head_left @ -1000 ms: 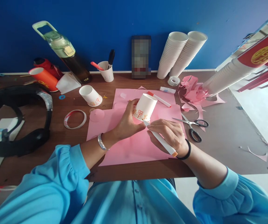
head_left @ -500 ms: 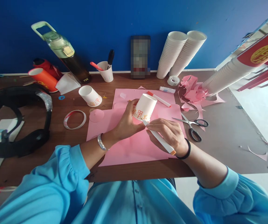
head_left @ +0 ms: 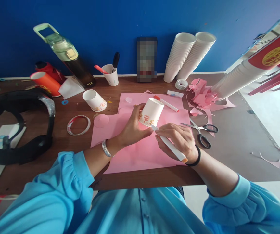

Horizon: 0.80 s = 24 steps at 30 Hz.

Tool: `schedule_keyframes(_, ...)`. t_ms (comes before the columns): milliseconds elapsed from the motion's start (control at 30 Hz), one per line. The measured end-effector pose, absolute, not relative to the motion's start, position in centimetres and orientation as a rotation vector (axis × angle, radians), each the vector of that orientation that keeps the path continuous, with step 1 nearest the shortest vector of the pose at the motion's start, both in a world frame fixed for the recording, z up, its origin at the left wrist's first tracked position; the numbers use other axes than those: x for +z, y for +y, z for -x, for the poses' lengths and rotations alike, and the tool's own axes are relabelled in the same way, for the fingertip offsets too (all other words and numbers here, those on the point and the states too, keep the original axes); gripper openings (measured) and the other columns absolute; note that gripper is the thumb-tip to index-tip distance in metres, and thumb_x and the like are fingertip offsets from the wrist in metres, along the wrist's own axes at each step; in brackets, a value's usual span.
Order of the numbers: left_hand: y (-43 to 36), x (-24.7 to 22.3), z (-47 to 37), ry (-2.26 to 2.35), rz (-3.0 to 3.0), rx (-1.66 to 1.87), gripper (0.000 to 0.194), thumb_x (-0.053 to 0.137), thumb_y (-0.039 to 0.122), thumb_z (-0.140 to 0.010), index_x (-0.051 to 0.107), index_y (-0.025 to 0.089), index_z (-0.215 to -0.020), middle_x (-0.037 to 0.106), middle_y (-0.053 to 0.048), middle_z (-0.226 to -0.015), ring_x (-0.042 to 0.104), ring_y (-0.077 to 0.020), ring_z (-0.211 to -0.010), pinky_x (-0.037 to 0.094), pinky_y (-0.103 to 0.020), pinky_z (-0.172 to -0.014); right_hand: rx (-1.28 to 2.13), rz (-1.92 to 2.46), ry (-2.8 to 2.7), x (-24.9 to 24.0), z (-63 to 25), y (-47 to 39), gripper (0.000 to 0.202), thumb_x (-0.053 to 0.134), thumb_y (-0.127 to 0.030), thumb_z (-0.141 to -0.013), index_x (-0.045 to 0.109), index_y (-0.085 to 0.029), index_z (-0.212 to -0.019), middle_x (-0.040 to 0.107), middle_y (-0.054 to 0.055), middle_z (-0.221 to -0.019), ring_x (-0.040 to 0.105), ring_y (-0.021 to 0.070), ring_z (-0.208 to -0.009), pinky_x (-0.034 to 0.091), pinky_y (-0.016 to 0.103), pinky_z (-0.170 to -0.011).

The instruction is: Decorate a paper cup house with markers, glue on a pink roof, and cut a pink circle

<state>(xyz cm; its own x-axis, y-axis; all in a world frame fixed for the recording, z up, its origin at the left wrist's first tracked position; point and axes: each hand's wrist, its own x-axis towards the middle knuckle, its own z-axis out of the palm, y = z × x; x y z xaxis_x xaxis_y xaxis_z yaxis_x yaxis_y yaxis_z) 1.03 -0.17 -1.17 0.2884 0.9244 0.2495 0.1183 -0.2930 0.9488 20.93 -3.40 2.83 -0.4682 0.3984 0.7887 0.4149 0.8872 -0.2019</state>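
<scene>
My left hand (head_left: pixel 135 127) is closed around a white paper cup (head_left: pixel 154 110), tilted above pink paper sheets (head_left: pixel 130 156). Red flowers and orange-brown strokes are drawn along the cup's lower edge. Between the fingers of my right hand (head_left: pixel 177 139) is a white marker pen (head_left: pixel 170 147) with an orange end. Its tip is at the cup's lower edge; whether it touches cannot be seen clearly. A second white marker with red ends (head_left: pixel 168 104) lies on the paper behind the cup. To the left stands another paper cup (head_left: pixel 93 99) with similar red drawings.
Scissors (head_left: pixel 200 127) lie right of my right hand, beside crumpled pink scraps (head_left: pixel 200 92). Stacked paper cups (head_left: pixel 180 55) and a tape roll (head_left: pixel 181 84) stand behind. A tall bottle (head_left: pixel 69 55), a pen cup (head_left: pixel 112 78), a tape ring (head_left: pixel 78 125) and a black headset (head_left: pixel 20 126) are leftward.
My right hand and the marker have shifted slightly to the right along the cup's lower edge. My left hand and the cup stay nearly in place.
</scene>
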Motion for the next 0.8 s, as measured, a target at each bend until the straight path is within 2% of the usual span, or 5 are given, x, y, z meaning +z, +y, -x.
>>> schedule_keyframes(267, 0.3, -0.9, -0.7, 0.812, -1.408, 1.12, 0.074, 0.086, 0.039, -0.077, 0.043, 0.028, -0.137, 0.052, -0.01, -0.14, 0.051, -0.0297, -0.131, 0.046, -0.047, -0.109, -0.01, 0.732, -1.935, 2.7, -22.1, -3.3, 0.036, 0.062, -0.008, -0.095, 0.064, -0.026, -0.125, 0.074, 0.002, -0.086, 0.069, 0.0179, -0.068, 0.058, 0.031, -0.06)
schedule_keyframes(400, 0.4, -1.1, -0.6, 0.652, -1.252, 1.123, 0.071, 0.088, 0.039, -0.076, 0.05, 0.031, -0.136, 0.053, -0.008, -0.146, 0.049, -0.0323, -0.138, 0.045, -0.048, -0.111, 0.224, 0.835, -1.907, 2.2, -22.6, -2.2, 0.055, 0.075, -0.017, -0.092, 0.053, -0.027, -0.142, 0.074, 0.011, -0.123, 0.075, 0.0262, -0.102, 0.064, 0.043, -0.087)
schedule_keyframes(500, 0.3, -1.2, -0.6, 0.547, -1.131, 1.064, 0.068, 0.088, 0.037, -0.076, 0.055, 0.033, -0.135, 0.057, -0.006, -0.145, 0.052, -0.033, -0.139, 0.047, -0.049, -0.11, 0.336, 0.82, -1.919, 2.0, -22.4, -1.4, 0.078, 0.086, -0.03, -0.085, 0.043, -0.027, -0.15, 0.06, 0.018, -0.15, 0.059, 0.0356, -0.139, 0.055, 0.055, -0.111)
schedule_keyframes(567, 0.1, -1.2, -0.6, 0.499, -1.076, 1.004, 0.064, 0.086, 0.035, -0.078, 0.058, 0.033, -0.135, 0.061, -0.006, -0.14, 0.057, -0.033, -0.135, 0.048, -0.05, -0.109, 0.36, 0.803, -1.958, 2.0, -22.3, -1.0, 0.085, 0.088, -0.038, -0.082, 0.039, -0.027, -0.152, 0.053, 0.019, -0.157, 0.049, 0.0383, -0.149, 0.048, 0.06, -0.118)
schedule_keyframes(800, -0.3, -1.1, -0.2, 0.514, -1.174, 0.866, 0.07, 0.087, 0.034, -0.079, 0.056, 0.032, -0.141, 0.064, -0.008, -0.14, 0.061, -0.0341, -0.132, 0.052, -0.048, -0.106, 0.188, 0.797, -2.067, 2.2, -22.3, -0.8, 0.077, 0.083, -0.038, -0.087, 0.04, -0.027, -0.15, 0.059, 0.019, -0.152, 0.059, 0.0372, -0.138, 0.055, 0.059, -0.108)
